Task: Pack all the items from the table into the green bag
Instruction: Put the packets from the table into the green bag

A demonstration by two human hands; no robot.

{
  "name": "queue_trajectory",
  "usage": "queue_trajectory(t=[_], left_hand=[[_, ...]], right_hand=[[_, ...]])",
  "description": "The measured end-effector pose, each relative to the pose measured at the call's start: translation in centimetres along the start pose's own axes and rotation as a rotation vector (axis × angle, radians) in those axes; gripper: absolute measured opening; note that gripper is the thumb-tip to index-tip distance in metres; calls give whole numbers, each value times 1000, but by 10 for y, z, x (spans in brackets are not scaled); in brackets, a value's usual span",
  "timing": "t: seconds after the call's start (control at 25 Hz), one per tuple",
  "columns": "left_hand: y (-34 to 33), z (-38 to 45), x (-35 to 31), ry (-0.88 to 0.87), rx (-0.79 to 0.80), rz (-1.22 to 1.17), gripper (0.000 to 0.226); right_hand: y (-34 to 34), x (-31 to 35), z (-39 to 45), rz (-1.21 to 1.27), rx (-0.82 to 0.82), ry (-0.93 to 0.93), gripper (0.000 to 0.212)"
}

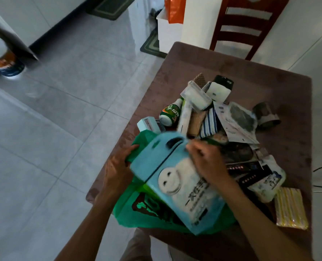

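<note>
Head: crinkly green bag (130,213), glossy blue pack (175,178)

Grey floor tiles (62,110) fill the left of the frame. A wooden chair (246,25) stands upper right, behind the brown table (194,63). A green mat (109,6) lies at the top.

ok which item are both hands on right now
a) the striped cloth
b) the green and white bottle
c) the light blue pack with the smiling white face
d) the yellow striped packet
c: the left hand and right hand grip the light blue pack over the green bag; the bottle, yellow packet and striped cloth lie untouched on the table.
</note>
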State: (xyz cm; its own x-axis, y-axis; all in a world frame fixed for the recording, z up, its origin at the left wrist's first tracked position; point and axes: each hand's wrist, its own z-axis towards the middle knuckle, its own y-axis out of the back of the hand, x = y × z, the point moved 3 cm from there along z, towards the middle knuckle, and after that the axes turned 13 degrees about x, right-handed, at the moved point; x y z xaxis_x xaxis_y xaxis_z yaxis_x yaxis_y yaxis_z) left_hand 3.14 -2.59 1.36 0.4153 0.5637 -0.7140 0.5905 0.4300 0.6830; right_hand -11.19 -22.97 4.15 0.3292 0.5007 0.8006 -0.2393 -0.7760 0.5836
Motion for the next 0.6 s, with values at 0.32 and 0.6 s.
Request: queue_trajectory(t=[0.32, 0.6], left_hand=[[3, -12, -7, -48, -188, 418, 39], [-60, -36, 11, -104, 232, 772, 75]], right_hand=[[-85, -81, -41, -583, 630, -310, 81], [-84, -48, -41, -548, 213, 17, 34]])
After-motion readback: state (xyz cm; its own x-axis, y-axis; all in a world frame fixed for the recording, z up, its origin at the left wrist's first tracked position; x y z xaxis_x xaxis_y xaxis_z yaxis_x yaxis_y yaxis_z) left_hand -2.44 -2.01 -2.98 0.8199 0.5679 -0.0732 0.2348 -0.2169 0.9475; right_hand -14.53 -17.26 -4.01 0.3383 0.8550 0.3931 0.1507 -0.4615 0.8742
